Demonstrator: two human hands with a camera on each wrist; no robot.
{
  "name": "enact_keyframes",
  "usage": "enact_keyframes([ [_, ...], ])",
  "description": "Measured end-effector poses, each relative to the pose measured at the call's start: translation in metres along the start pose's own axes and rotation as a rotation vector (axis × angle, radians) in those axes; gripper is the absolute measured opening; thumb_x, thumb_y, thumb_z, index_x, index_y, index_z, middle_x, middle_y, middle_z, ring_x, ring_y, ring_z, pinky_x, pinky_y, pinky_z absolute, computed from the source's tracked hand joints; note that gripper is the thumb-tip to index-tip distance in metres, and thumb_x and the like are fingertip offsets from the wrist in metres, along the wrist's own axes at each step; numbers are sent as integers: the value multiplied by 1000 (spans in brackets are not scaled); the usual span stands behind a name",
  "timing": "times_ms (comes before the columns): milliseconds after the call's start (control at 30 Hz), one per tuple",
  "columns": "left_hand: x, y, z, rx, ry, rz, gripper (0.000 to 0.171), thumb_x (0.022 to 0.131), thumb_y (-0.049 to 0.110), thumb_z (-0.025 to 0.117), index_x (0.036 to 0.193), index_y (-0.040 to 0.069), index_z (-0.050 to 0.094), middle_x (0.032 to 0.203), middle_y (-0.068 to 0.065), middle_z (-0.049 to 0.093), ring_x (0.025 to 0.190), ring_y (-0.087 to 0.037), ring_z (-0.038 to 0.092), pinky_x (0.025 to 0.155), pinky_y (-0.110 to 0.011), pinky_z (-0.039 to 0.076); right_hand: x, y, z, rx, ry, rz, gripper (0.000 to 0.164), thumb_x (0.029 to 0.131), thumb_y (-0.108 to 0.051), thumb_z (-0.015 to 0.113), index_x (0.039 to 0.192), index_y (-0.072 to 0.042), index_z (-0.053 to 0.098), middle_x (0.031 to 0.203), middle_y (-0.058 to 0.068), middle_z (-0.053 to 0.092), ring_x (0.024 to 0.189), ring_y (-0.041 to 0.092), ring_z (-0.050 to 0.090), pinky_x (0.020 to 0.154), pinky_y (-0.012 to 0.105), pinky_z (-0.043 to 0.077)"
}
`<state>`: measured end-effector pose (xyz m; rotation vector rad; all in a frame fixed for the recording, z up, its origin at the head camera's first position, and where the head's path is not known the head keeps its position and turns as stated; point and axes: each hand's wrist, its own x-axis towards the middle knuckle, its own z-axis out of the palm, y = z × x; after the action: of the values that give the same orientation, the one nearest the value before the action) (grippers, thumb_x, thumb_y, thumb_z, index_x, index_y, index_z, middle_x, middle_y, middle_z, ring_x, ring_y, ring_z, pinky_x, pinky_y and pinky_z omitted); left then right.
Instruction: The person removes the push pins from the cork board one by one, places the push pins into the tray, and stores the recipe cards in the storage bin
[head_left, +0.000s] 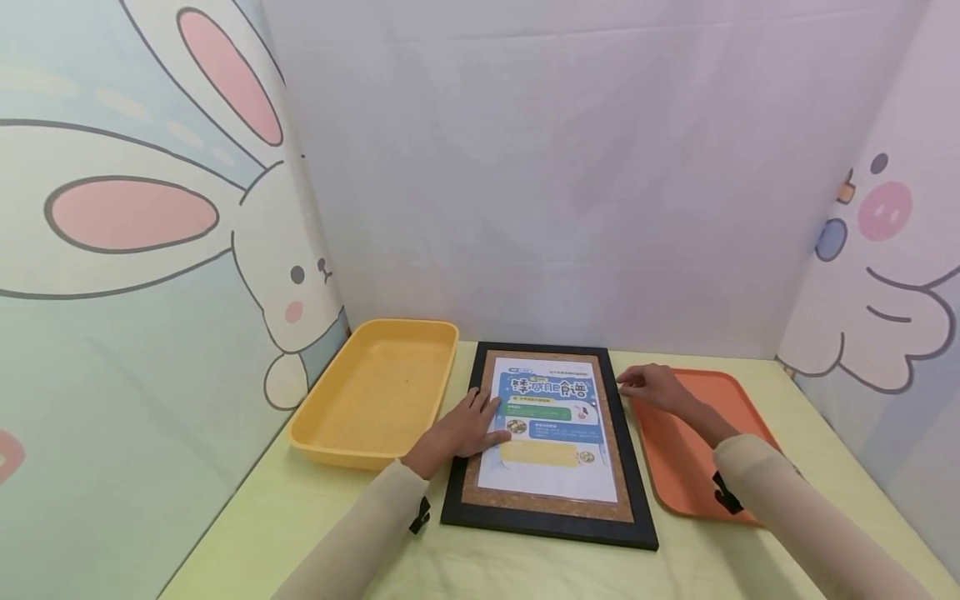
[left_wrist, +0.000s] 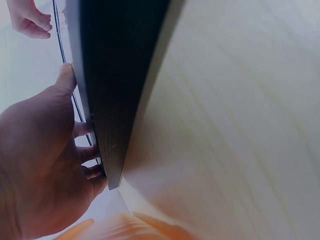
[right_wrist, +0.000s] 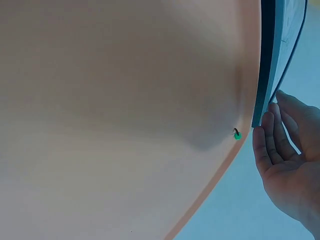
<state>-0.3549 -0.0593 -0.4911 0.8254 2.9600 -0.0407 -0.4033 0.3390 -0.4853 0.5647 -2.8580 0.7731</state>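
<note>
A black-framed cork board [head_left: 474, 493] lies on the table between the hands. On the cork is a printed sheet [head_left: 555, 483] with blue, green and yellow panels and Chinese lettering. My left hand [head_left: 467, 425] rests across the board's left edge, fingers spread, fingertips over the sheet's left margin. In the left wrist view, the thumb and fingers reach over the black frame [left_wrist: 112, 100]. My right hand [head_left: 654, 387] is at the upper right edge, its fingertips right beside the frame. In the right wrist view, the right hand [right_wrist: 290, 145] has gently bent fingers, with nothing seen between them.
A deep yellow tray [head_left: 444, 367] stands left of the board. An orange tray [head_left: 678, 467] lies close on the right, under the right forearm. At its rim is a small green round thing [right_wrist: 237, 135] with a dark hooked end. A white curtain [head_left: 540, 183] hangs behind.
</note>
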Motion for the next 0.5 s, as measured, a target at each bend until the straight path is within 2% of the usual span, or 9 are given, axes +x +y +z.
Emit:
enact_keyframes([
  [500, 2, 0, 3, 0, 6, -7, 84, 103, 67, 44, 163, 9, 33, 169, -18, 26, 156, -36, 24, 123, -48, 29, 1, -8, 10, 10, 1, -1, 20, 91, -8, 79, 109, 3, 76, 98, 12, 73, 85, 24, 67, 75, 39, 60],
])
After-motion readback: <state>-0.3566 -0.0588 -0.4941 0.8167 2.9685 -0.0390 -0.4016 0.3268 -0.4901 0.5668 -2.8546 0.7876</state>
